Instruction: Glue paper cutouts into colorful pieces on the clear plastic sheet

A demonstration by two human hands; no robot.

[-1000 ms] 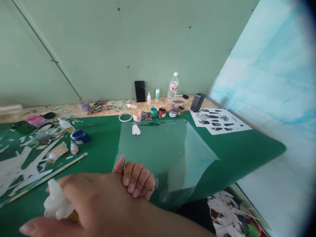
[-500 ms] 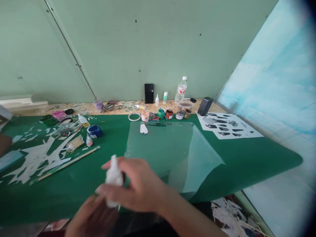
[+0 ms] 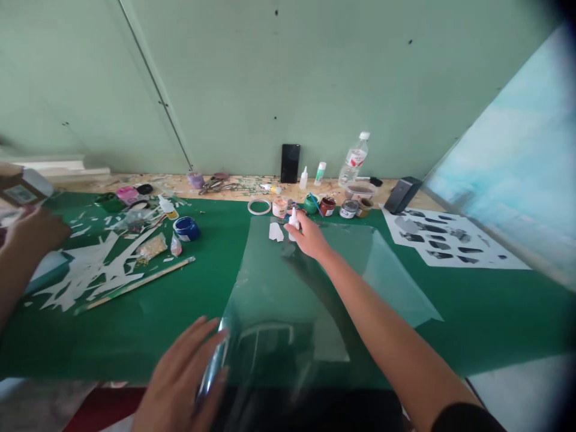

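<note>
My right hand point(image 3: 310, 234) reaches out to the far part of the clear plastic sheet point(image 3: 274, 288), its fingers closed round a small white squeeze bottle point(image 3: 294, 217). The bottle stands upright, nozzle up, next to a small white paper cutout point(image 3: 276, 231) on the sheet. At the near left, my left hand point(image 3: 189, 372) has the sheet's curled, shiny edge between thumb and fingers. Motion blurs this hand slightly. Beneath the sheet lies a green table mat point(image 3: 211, 288).
Paint jars point(image 3: 327, 206) and a tape ring point(image 3: 260, 206) line the back, with a phone point(image 3: 290, 163) and a water bottle point(image 3: 355, 159) behind. Printed paper point(image 3: 454, 240) lies right. Paper scraps point(image 3: 90, 264) and a brush point(image 3: 139, 283) lie left, near another person's hand point(image 3: 36, 231).
My right hand has carried the white bottle from near my body to beside the paper cutout. My left hand has parted from it and taken the sheet's edge. Another person's hand has come in at left.
</note>
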